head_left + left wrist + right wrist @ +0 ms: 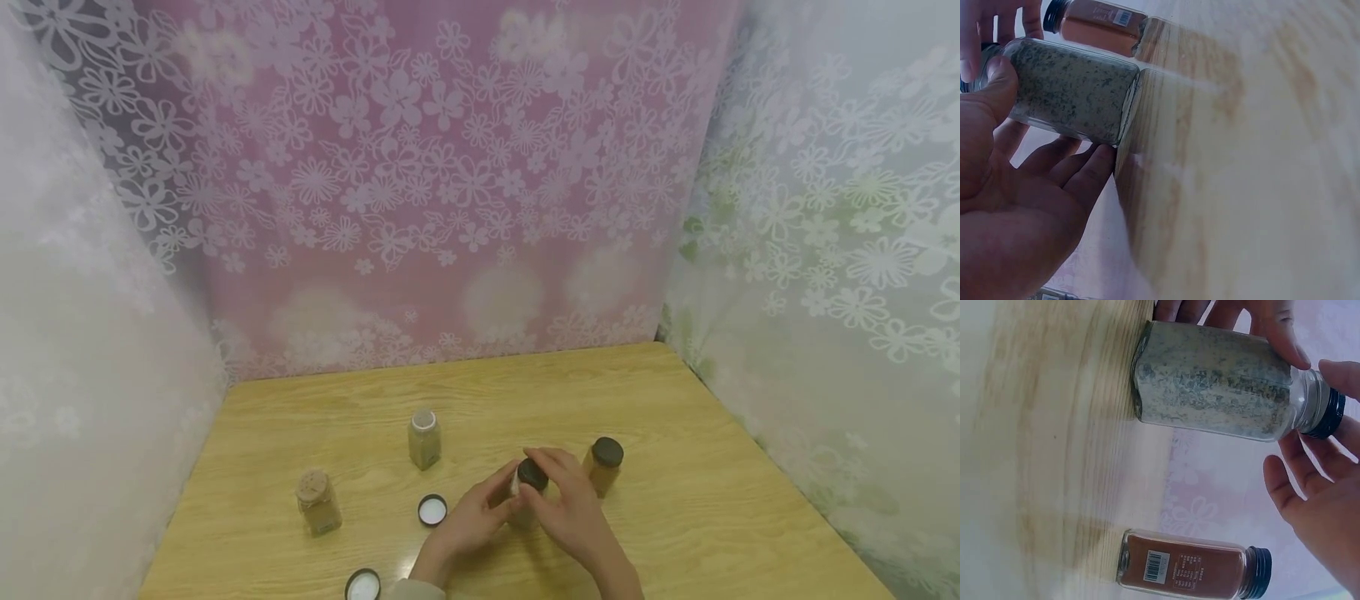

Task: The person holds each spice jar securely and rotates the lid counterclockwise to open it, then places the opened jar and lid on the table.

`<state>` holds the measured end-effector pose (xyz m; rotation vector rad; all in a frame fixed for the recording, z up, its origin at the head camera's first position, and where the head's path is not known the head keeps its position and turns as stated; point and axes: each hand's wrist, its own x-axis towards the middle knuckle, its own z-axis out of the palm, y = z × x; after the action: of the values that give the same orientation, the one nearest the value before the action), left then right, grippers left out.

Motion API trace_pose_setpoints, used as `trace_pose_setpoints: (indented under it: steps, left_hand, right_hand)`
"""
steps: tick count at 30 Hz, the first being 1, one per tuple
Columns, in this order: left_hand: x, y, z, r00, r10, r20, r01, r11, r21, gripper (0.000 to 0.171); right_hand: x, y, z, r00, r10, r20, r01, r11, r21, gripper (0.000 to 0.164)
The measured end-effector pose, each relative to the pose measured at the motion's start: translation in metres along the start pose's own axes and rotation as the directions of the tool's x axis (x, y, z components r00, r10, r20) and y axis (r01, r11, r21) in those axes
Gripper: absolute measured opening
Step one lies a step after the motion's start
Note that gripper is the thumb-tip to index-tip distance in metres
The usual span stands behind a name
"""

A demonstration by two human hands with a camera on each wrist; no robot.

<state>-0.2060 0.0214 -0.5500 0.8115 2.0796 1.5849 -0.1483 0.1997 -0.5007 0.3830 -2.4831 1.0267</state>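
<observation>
A square glass spice jar [1210, 381] with pale, green-flecked contents stands upright on the table. My left hand [472, 518] holds it, thumb on its near side near the shoulder and fingers on the far side. My right hand [576, 510] grips the black lid [532, 474] on the jar's neck with thumb and fingertips. Just right of that hand stands a jar of reddish-brown powder [1185, 565], capped with its own black lid [1260, 572]. In the head view, my hands partly cover the held jar.
Left of my hands, a loose black-rimmed lid [432, 510] lies inner side up, and another lid [363, 586] lies nearer the front. A lidless glass jar [424, 442] stands farther back. A cork-topped jar [319, 503] is at left. Flowered curtains [450, 208] enclose the wooden table [517, 400].
</observation>
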Motion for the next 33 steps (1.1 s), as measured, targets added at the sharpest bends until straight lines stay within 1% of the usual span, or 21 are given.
trace_pose_setpoints:
  steps: [4, 7, 9, 13, 18, 23, 26, 33]
  left_hand:
    - [0.0003, 0.0006, 0.0005, 1.0, -0.009, 0.004, 0.009, 1.0, 0.005, 0.066]
    - [0.0001, 0.0012, 0.0005, 1.0, -0.014, 0.003, 0.014, 1.0, -0.002, 0.066]
    - [0.0001, 0.0017, 0.0001, 1.0, -0.011, 0.001, 0.011, 1.0, -0.001, 0.065]
    - [0.0002, 0.0005, -0.0001, 1.0, -0.012, -0.006, 0.012, 1.0, 0.004, 0.064]
    - [0.0006, 0.0001, 0.0, 1.0, -0.01, -0.01, 0.01, 1.0, 0.004, 0.067]
    - [0.0023, -0.0005, 0.001, 1.0, -0.023, -0.002, 0.023, 1.0, -0.01, 0.069]
    - [0.0025, 0.0, 0.001, 1.0, -0.027, -0.004, 0.027, 1.0, -0.014, 0.068]
    - [0.0016, -0.0003, 0.0013, 1.0, -0.02, -0.005, 0.019, 0.999, -0.028, 0.06]
  right_hand:
    - [0.0001, -0.0009, -0.0034, 0.998, -0.042, 0.041, 0.041, 0.999, 0.016, 0.051]
    - [0.0004, -0.0019, -0.0059, 0.997, -0.039, 0.061, 0.038, 0.999, 0.033, 0.053]
    - [0.0006, -0.0023, -0.0067, 0.998, -0.03, 0.059, 0.028, 0.999, 0.043, 0.054]
    - [0.0002, -0.0027, -0.0078, 0.999, 0.001, 0.032, -0.003, 0.999, 0.046, 0.052]
    - [0.0006, -0.0038, -0.0088, 1.0, 0.025, -0.011, -0.025, 1.0, 0.013, 0.05]
    - [0.0017, -0.0036, -0.0074, 0.998, -0.008, -0.059, 0.008, 1.0, 0.002, 0.052]
    - [0.0022, -0.0025, -0.0064, 0.996, -0.035, -0.082, 0.034, 0.999, -0.007, 0.053]
    - [0.0014, 0.0006, -0.0055, 0.995, -0.029, -0.096, 0.029, 1.0, 0.005, 0.053]
